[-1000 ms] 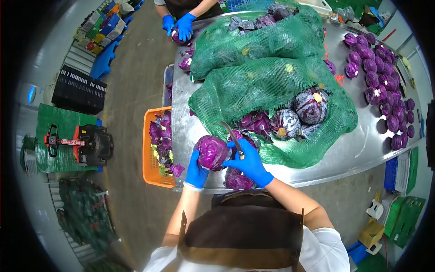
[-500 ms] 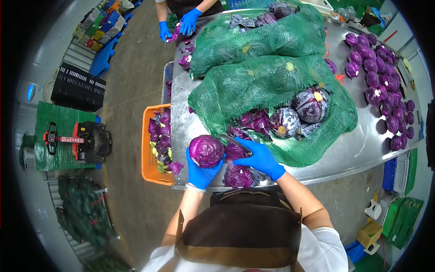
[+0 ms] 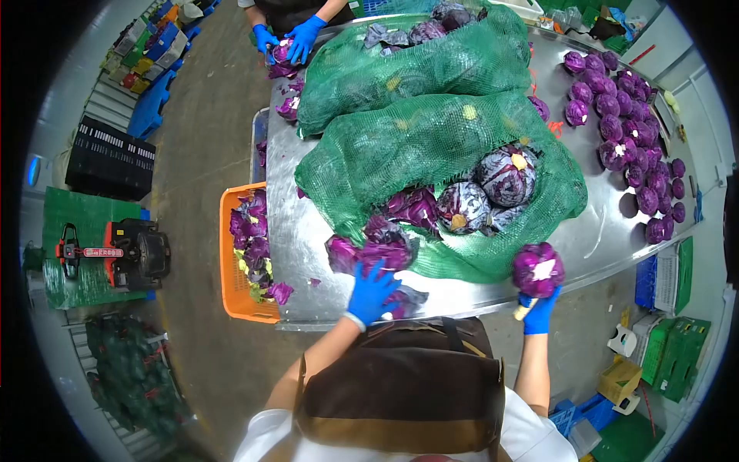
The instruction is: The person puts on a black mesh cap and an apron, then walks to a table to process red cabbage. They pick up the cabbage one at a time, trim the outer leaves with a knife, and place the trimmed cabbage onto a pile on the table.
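In my right hand (image 3: pixel 540 311), out past the table's front edge, is a trimmed red cabbage (image 3: pixel 537 269) with its pale cut base showing. A short pale-yellow piece, perhaps a knife handle, sticks out below the cabbage from the same hand; no blade shows. My left hand (image 3: pixel 372 294) reaches over the loose purple cabbage leaves (image 3: pixel 385 250) with its fingers spread, touching them. Both hands wear blue gloves. Just beyond lies an opened green mesh sack (image 3: pixel 431 138) with two untrimmed red cabbages (image 3: pixel 507 176) in its mouth.
Trimmed cabbages (image 3: pixel 633 131) cover the right end of the steel table (image 3: pixel 289 254). An orange crate (image 3: pixel 231 285) of leaf scraps stands at the left edge. Across the table, a co-worker's gloved hands (image 3: pixel 304 37) handle a cabbage. A pallet truck (image 3: pixel 127 250) stands at left.
The cabbage has passed from my left hand to my right, which swung to the right with it. My left hand has come down onto the leaves. The whole view has shifted slightly.
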Available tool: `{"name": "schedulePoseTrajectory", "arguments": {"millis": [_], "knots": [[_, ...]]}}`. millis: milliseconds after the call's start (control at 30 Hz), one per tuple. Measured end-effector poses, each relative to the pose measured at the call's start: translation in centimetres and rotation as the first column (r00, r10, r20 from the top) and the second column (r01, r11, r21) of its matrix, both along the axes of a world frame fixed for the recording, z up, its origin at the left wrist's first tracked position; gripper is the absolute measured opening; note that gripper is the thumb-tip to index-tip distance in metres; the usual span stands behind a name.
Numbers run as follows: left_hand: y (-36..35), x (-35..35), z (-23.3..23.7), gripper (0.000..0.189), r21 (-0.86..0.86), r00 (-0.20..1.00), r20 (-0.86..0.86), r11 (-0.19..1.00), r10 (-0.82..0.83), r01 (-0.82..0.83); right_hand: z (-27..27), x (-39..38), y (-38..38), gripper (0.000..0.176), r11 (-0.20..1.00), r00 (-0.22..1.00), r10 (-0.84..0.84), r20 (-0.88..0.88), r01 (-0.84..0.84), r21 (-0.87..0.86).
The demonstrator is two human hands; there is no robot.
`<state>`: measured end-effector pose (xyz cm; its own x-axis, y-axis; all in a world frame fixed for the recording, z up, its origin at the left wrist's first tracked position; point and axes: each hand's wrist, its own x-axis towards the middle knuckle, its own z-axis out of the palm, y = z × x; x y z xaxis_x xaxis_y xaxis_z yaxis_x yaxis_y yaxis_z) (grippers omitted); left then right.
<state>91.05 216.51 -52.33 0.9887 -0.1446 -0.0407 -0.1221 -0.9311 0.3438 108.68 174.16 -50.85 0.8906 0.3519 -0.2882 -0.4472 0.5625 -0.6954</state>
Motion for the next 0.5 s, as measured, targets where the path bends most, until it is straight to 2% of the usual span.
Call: {"name": "schedulePoseTrajectory", "arguments": {"millis": [33, 67, 100, 167, 233, 267, 333, 367, 433, 500], "knots": [[1.5, -0.4, 0.2, 0.058, 0.067, 0.999, -0.006, 0.997, 0.035, -0.035, -0.1, 0.2, -2.5, 0.063, 0.999, 0.999, -0.019, -0.047, 0.021, 0.040], [3.0, -1.1, -0.5, 0.060, 0.087, 0.996, 0.024, 0.992, 0.087, -0.088, -0.5, 0.9, -4.2, 0.063, 0.974, 0.965, -0.217, -0.146, 0.203, -0.102], [4.6, -1.7, 0.0, 0.062, 0.106, 0.991, -0.004, 0.986, 0.132, -0.131, -0.6, 1.6, -5.1, 0.062, 0.899, 0.887, -0.410, -0.213, 0.355, -0.256], [7.9, -3.1, -0.2, 0.061, 0.102, 0.969, 0.004, 0.963, 0.249, -0.248, 0.7, 4.2, -5.2, 0.062, 0.806, 0.809, -0.562, -0.171, 0.488, -0.334], [11.4, -4.3, -0.3, 0.061, 0.217, 0.941, -0.106, 0.931, 0.320, -0.293, -0.6, 6.7, -7.6, 0.062, 0.782, 0.773, -0.603, -0.197, 0.524, -0.337], [13.0, -4.2, 0.4, 0.061, 0.258, 0.929, -0.112, 0.913, 0.353, -0.316, -3.9, 8.5, -11.5, 0.061, 0.811, 0.782, -0.573, -0.245, 0.498, -0.306], [16.8, -4.5, 0.0, 0.062, 0.257, 0.888, -0.048, 0.865, 0.457, -0.431, -5.4, 9.7, -13.7, 0.061, 0.850, 0.854, -0.501, -0.138, 0.455, -0.267], [19.0, -4.7, -0.9, 0.062, 0.245, 0.850, -0.034, 0.829, 0.526, -0.503, -5.2, 11.7, -12.0, 0.056, 0.588, 0.627, -0.779, -0.037, 0.707, -0.394], [23.2, -4.3, -1.6, 0.060, 0.398, 0.734, -0.093, 0.701, 0.673, -0.592, -6.2, 15.4, -12.5, 0.045, 0.592, 0.671, -0.740, 0.046, 0.683, -0.428], [24.7, -2.5, 0.6, 0.053, 0.372, 0.620, -0.074, 0.598, 0.781, -0.710, -2.4, 16.9, -7.4, 0.035, 0.579, 0.805, -0.477, 0.352, 0.589, -0.563]]}}
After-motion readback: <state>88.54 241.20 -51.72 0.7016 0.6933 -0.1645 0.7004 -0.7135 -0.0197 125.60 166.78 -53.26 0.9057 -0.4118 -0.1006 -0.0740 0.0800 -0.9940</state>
